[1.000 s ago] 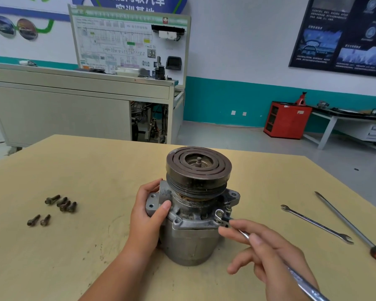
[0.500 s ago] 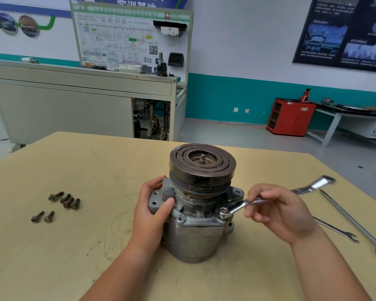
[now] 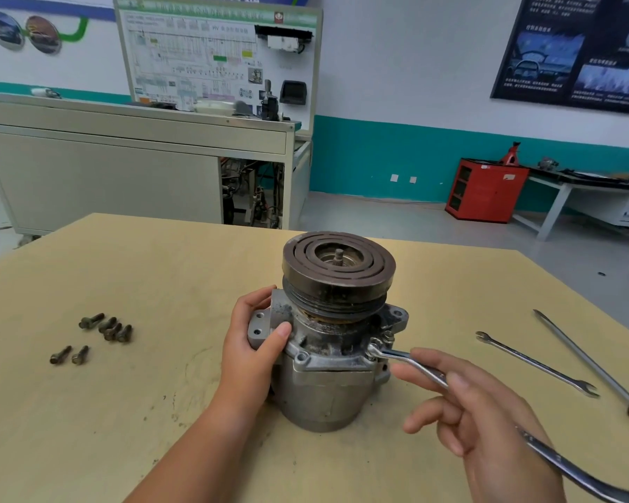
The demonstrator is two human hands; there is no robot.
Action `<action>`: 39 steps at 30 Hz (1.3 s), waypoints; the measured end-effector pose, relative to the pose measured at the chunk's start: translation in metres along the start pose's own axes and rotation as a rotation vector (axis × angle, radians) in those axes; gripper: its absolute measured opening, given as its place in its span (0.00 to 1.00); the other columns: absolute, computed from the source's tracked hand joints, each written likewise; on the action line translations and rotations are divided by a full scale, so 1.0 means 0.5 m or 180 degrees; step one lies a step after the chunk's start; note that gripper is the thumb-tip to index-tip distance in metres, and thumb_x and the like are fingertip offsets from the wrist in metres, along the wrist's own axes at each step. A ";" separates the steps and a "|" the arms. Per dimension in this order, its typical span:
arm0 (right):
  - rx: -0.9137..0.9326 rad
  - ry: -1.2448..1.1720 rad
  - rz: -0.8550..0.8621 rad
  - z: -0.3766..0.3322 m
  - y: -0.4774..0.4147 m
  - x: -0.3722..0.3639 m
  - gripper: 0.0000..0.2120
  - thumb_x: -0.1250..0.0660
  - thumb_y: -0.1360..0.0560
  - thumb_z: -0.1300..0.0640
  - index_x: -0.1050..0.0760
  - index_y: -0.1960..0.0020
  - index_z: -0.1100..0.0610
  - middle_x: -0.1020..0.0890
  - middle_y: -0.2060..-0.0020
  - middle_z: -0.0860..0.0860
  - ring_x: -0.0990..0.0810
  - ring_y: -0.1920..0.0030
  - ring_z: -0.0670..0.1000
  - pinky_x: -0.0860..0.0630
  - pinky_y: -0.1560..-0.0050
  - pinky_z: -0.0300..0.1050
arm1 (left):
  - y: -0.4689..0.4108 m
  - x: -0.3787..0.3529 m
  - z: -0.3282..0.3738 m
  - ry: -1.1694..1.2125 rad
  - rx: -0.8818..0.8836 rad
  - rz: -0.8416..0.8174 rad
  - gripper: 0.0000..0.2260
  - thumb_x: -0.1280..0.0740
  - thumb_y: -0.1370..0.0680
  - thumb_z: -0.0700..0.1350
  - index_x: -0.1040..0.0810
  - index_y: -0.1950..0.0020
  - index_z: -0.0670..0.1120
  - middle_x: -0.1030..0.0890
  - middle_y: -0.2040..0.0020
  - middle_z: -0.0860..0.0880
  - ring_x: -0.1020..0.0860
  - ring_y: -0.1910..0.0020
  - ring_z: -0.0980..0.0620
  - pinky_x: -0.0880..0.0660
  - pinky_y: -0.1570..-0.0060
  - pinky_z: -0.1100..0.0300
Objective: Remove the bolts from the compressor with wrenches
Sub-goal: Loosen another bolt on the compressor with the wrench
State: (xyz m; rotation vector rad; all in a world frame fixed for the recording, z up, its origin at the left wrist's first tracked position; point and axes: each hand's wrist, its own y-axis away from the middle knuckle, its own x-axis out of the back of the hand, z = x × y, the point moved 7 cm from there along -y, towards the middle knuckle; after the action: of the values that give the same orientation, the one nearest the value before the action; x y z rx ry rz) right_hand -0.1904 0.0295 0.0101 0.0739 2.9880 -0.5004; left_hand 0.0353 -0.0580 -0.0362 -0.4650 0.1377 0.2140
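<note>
Swung back toward you since the last frame, the wrench point(image 3: 416, 364) is pinched by your right hand point(image 3: 487, 426), its head on the bolt point(image 3: 376, 349) at the compressor's point(image 3: 324, 390) right flange. Your left hand point(image 3: 255, 352) grips the compressor, upright on the table point(image 3: 153, 277).

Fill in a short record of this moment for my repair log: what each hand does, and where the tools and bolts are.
Steadying: left hand grips the compressor, which stands upright on the table
Turning: right hand holds a wrench, its head set on a bolt at the compressor's right side
Removed: six loose bolts on the table, left of the compressor
Unused: spare wrench and screwdriver lie on the table to the right
</note>
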 end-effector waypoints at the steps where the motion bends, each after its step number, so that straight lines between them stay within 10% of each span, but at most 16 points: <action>1: 0.0106 0.0167 0.0010 -0.007 0.002 -0.005 0.20 0.43 0.24 0.67 0.16 0.58 0.50 0.14 0.62 0.55 0.21 0.77 0.54 0.39 0.79 0.28 | 0.000 0.000 0.000 0.0003 -0.0006 0.0000 0.25 0.33 0.37 0.56 0.26 0.41 0.52 0.20 0.47 0.48 0.19 0.52 0.53 0.23 0.58 0.63; 6: 0.0302 0.0568 -0.0190 -0.039 -0.024 -0.018 0.15 0.43 0.33 0.59 0.17 0.61 0.52 0.15 0.67 0.53 0.22 0.77 0.50 0.36 0.76 0.25 | -0.002 -0.001 0.001 0.0022 -0.0027 0.0019 0.23 0.33 0.36 0.55 0.26 0.42 0.52 0.20 0.48 0.50 0.19 0.53 0.56 0.24 0.58 0.65; 14: -0.1139 -0.1050 -0.1195 0.042 -0.168 -0.026 0.16 0.25 0.54 0.52 0.22 0.74 0.62 0.24 0.80 0.60 0.30 0.83 0.50 0.42 0.79 0.30 | 0.001 0.000 0.004 -0.0096 0.0002 0.0006 0.24 0.33 0.36 0.56 0.26 0.41 0.52 0.20 0.47 0.49 0.19 0.51 0.53 0.23 0.56 0.60; 18: -0.0596 -0.2119 -0.0984 0.021 -0.154 0.007 0.14 0.42 0.27 0.59 0.24 0.53 0.70 0.20 0.60 0.67 0.23 0.64 0.54 0.37 0.64 0.44 | 0.000 0.002 0.001 -0.0129 0.0026 -0.0002 0.25 0.33 0.36 0.57 0.27 0.41 0.52 0.20 0.45 0.48 0.19 0.49 0.51 0.22 0.54 0.55; 20: -0.0359 -0.2240 -0.0733 0.009 -0.113 0.026 0.16 0.36 0.29 0.55 0.23 0.52 0.68 0.19 0.59 0.67 0.21 0.63 0.55 0.33 0.65 0.43 | 0.001 0.001 0.000 -0.0130 0.0016 -0.0001 0.25 0.33 0.36 0.57 0.27 0.41 0.52 0.20 0.46 0.48 0.19 0.50 0.51 0.23 0.55 0.55; 22: -0.0372 -0.1596 -0.0290 0.012 -0.069 0.044 0.17 0.26 0.44 0.46 0.18 0.62 0.57 0.16 0.65 0.60 0.22 0.74 0.51 0.37 0.76 0.31 | 0.001 0.001 -0.001 -0.0117 0.0006 0.0010 0.25 0.33 0.37 0.57 0.26 0.41 0.52 0.19 0.47 0.50 0.19 0.50 0.51 0.23 0.55 0.57; 24: -0.0157 -0.0822 0.0280 0.005 -0.030 0.052 0.10 0.34 0.33 0.53 0.19 0.61 0.58 0.15 0.62 0.59 0.22 0.79 0.53 0.42 0.80 0.26 | 0.000 0.002 0.000 -0.0097 -0.0020 0.0027 0.25 0.33 0.37 0.56 0.26 0.41 0.51 0.19 0.48 0.52 0.19 0.51 0.52 0.23 0.56 0.60; 26: -0.0058 -0.0438 0.0321 0.000 -0.002 0.028 0.09 0.40 0.27 0.65 0.22 0.56 0.59 0.15 0.60 0.57 0.21 0.78 0.56 0.41 0.82 0.27 | 0.001 0.004 0.002 -0.0085 -0.0050 0.0031 0.24 0.33 0.36 0.56 0.26 0.41 0.51 0.19 0.49 0.53 0.19 0.51 0.54 0.23 0.57 0.64; 35: 0.0243 0.0863 0.0159 -0.024 0.025 -0.051 0.14 0.40 0.36 0.55 0.20 0.57 0.43 0.15 0.63 0.42 0.21 0.77 0.50 0.29 0.67 0.26 | 0.003 0.000 0.007 -0.0034 -0.0086 0.0018 0.25 0.33 0.36 0.56 0.26 0.41 0.49 0.19 0.49 0.53 0.19 0.51 0.56 0.24 0.56 0.66; 39: 0.0400 0.0683 -0.0064 -0.047 -0.026 -0.029 0.17 0.44 0.36 0.61 0.17 0.60 0.51 0.15 0.69 0.54 0.21 0.75 0.50 0.33 0.75 0.29 | 0.002 0.001 0.009 -0.0033 -0.0084 0.0010 0.25 0.33 0.37 0.56 0.26 0.41 0.49 0.19 0.47 0.50 0.19 0.51 0.56 0.24 0.56 0.66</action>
State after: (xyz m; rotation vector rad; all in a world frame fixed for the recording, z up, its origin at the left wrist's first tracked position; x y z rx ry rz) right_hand -0.1795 0.0247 0.0381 0.1154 3.1643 -0.7261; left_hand 0.0357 -0.0551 -0.0325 -0.4900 0.1255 0.2215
